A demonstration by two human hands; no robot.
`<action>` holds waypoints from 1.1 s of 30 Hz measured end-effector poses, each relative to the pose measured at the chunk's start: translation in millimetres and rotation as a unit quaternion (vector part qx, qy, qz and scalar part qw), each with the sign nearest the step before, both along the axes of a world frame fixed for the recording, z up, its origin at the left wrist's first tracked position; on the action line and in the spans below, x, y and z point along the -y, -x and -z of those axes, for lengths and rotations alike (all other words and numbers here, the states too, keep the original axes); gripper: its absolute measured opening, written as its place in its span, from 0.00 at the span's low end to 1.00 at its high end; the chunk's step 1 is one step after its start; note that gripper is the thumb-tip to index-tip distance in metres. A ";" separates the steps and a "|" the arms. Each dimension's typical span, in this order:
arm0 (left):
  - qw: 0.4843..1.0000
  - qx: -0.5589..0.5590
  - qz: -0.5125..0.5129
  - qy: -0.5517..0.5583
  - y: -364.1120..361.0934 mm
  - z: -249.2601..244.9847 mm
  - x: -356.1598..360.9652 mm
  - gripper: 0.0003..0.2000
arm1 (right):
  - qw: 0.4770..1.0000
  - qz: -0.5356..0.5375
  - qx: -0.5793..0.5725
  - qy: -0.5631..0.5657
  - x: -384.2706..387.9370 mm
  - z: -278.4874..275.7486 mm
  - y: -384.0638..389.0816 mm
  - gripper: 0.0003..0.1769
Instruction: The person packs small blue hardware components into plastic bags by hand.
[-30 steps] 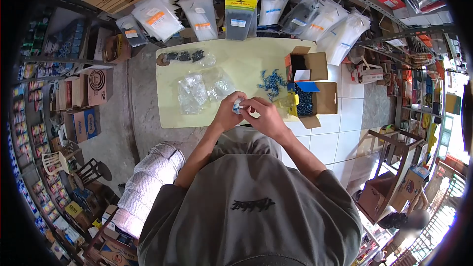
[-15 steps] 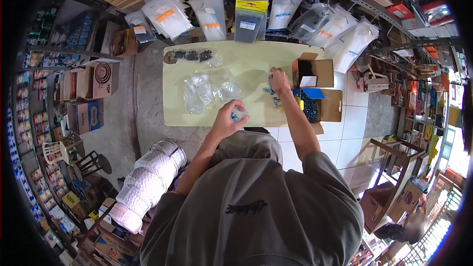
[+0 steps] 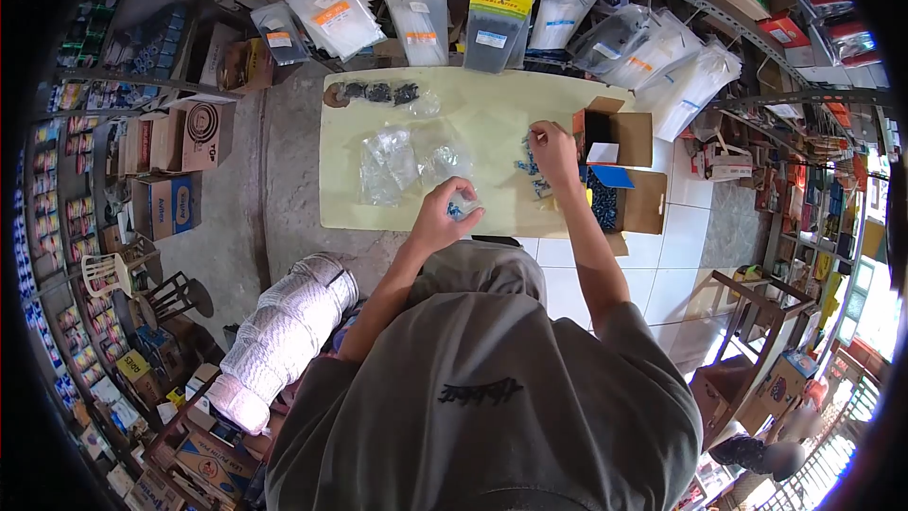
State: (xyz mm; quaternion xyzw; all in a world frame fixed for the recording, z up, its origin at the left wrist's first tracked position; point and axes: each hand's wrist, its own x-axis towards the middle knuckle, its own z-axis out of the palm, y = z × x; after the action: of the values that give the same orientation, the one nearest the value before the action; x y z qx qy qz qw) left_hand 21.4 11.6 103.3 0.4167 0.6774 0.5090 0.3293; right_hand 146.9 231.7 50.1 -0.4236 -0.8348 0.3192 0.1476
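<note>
My left hand (image 3: 435, 221) is curled around a small clear plastic bag (image 3: 465, 204) with small blue pieces in it, near the table's front edge. On the right part of the table, my right hand (image 3: 558, 155) has its fingertips pinched together beside a loose scatter of small blue pieces (image 3: 526, 168). Whatever is between those fingertips is too small to make out. Right of that hand stands an open carton (image 3: 607, 208) with a blue flap, filled with dark blue small pieces. Flat clear plastic bags (image 3: 386, 168) lie at the middle left of the table.
The pale yellow table (image 3: 492, 95) also bears a row of dark packed items (image 3: 378, 93) at its far left. Another open carton (image 3: 629, 137) stands at the right edge. Packets of cable ties (image 3: 498, 28) hang above the far edge. Another person (image 3: 757, 454) is at the lower right.
The view has shifted slightly. My right hand has moved a little and its fingertips stay by the loose blue pieces. My left hand still holds the small bag.
</note>
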 end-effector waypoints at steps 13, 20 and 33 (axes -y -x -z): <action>0.999 -0.007 0.046 -0.004 -6.9 -8.9 -20.0 0.15 | 0.974 -0.090 -0.167 0.123 84.0 -109.4 -15.6 0.09; 0.999 -0.008 0.035 -0.013 -6.5 -0.8 -4.5 0.14 | 0.994 -0.039 0.105 -0.006 3.6 43.9 -6.9 0.12; 1.000 -0.015 -0.023 -0.008 -4.1 -1.6 19.6 0.14 | 0.972 -0.097 0.206 -0.064 -11.1 83.0 1.2 0.13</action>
State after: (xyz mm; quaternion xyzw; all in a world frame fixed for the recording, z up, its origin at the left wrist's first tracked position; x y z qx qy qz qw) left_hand 25.5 -8.0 104.9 0.4110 0.6879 0.5155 0.3037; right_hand 145.7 242.8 -32.9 -0.3869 -0.9030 0.1841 -0.0326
